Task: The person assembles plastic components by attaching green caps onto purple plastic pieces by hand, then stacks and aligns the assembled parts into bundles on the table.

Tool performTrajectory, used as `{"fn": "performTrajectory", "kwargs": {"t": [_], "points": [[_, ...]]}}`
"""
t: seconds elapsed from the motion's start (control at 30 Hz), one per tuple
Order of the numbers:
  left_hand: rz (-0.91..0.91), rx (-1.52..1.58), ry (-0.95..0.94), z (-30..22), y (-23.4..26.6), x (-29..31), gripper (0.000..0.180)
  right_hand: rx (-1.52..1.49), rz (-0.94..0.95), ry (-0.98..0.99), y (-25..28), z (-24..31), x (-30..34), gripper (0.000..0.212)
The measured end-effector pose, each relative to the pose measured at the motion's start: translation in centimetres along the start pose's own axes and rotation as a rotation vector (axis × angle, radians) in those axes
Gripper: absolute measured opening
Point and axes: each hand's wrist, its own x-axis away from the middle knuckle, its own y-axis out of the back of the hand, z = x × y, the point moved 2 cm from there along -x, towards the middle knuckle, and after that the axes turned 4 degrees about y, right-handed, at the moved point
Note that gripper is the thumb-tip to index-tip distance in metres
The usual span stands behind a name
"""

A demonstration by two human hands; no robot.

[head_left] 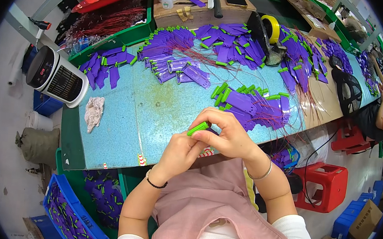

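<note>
Close to the table's near edge, both my hands are closed on one small part with a bright green end piece point(198, 128). A bit of dark purple shows below my right fingers; the rest of the part is hidden. My left hand point(178, 154) grips it from below left. My right hand point(227, 132) pinches it from the right, thumb and forefinger at the green end. Just beyond my hands lies a fanned heap of flat purple pieces with green ends point(241, 102). Farther back is another overlapping pile of purple pieces point(161, 44), with thin red wires across it.
A white fan heater point(61, 77) and a crumpled cloth point(93, 113) are at the left. Red wires fill a green bin point(109, 42) behind. Yellow tape point(270, 29) stands at the back. A blue crate point(71, 216) sits below left, a red stool point(324, 186) at the right.
</note>
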Motion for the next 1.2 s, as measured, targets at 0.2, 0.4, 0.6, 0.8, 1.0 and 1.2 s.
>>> {"fn": "performTrajectory", "kwargs": {"t": [0.2, 0.4, 0.6, 0.8, 1.0, 1.2], "points": [[0.133, -0.05, -0.021, -0.2, 0.5, -0.2, 0.015, -0.467, -0.033, -0.184, -0.5, -0.7, 1.1, 0.014], [0.322, 0.453, 0.144, -0.7, 0.0, -1.1, 0.019, -0.179, -0.154, -0.142, 0.9, -0.6, 2.1, 0.014], [-0.119, -0.787, -0.363, 1.7, 3.2, -9.0, 0.052, 0.607, -0.117, -0.001, 3.3, 0.0, 4.9, 0.017], [-0.065, -0.984, -0.39, 4.6, 7.1, -12.9, 0.057, 1.054, -0.163, 0.156, 4.7, -1.9, 1.7, 0.03], [-0.175, -0.874, -0.373, 4.2, 5.3, -9.4, 0.04, 1.144, -0.235, -0.045, 12.1, -8.8, -6.2, 0.026], [-0.196, -0.605, -0.194, 4.8, 4.1, -6.1, 0.037, 1.147, -0.345, -0.607, 13.4, -12.2, -12.4, 0.048]]}}
